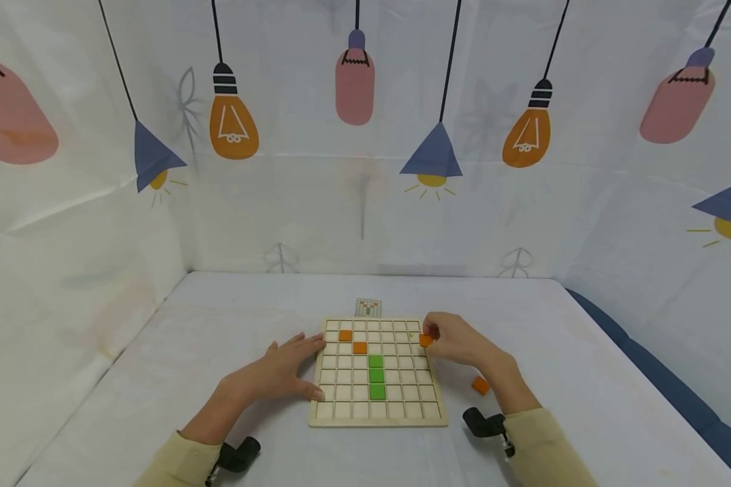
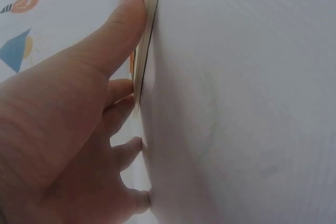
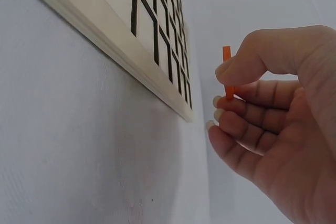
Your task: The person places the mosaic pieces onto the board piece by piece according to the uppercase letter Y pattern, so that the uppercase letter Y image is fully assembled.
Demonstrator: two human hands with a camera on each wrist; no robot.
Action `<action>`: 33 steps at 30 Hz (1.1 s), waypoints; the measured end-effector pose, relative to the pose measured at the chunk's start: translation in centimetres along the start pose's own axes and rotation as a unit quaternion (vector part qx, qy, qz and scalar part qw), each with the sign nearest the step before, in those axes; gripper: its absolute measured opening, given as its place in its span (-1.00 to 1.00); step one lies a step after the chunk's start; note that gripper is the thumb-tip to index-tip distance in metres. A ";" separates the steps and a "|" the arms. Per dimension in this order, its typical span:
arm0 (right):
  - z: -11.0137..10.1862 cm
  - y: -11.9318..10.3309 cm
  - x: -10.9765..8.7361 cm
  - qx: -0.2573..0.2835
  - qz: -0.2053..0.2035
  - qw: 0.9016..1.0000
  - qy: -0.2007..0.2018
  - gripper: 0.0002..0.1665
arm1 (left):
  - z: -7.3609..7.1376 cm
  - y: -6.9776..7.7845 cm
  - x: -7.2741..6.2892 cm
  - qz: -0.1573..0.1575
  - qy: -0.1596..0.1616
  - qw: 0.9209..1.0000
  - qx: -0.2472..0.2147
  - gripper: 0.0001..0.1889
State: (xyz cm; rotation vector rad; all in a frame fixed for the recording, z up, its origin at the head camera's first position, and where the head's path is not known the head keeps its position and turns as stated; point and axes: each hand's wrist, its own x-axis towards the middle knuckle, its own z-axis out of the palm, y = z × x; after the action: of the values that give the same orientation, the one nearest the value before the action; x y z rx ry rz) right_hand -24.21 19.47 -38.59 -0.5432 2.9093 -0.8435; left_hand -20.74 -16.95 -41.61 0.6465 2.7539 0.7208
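A square wooden grid board (image 1: 378,423) lies on the table in the head view. Two orange tiles, an upper one (image 1: 345,335) and a lower one (image 1: 360,348), sit diagonally in its cells, with a column of three green tiles (image 1: 376,375) below. My left hand (image 1: 274,372) rests along the board's left edge, fingers spread and thumb on the rim. Over the board's right edge, my right hand (image 1: 463,338) pinches an orange tile (image 1: 426,340) between thumb and fingers. The right wrist view shows that thin tile (image 3: 227,53) edge-on, apart from the board.
Another orange tile (image 1: 480,385) lies loose on the table, right of the board. A small card (image 1: 368,308) with a grid pattern is just behind the board. White curtains (image 1: 317,203) printed with lamps surround the table at the back and sides.
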 end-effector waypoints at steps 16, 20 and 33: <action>0.0 -1.5 0.9 -0.004 -0.019 1.000 0.000 -0.72 | 0.1 -0.2 0.1 0.000 0.001 1.000 0.000 0.07; 0.2 -1.7 1.3 -0.004 -0.020 1.000 -0.004 -0.72 | 0.1 -0.1 0.1 0.003 -0.003 1.000 -0.003 0.07; 1.4 -1.7 2.7 -0.022 -0.021 0.999 -0.011 -0.76 | 0.1 -0.1 0.3 -0.001 -0.002 1.000 0.005 0.07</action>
State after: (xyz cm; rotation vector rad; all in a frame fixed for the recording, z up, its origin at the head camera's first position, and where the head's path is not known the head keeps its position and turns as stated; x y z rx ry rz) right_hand -26.00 16.45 -38.76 -0.6140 2.9127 -0.7742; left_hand -21.00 -16.85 -41.80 0.6452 2.7566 0.7045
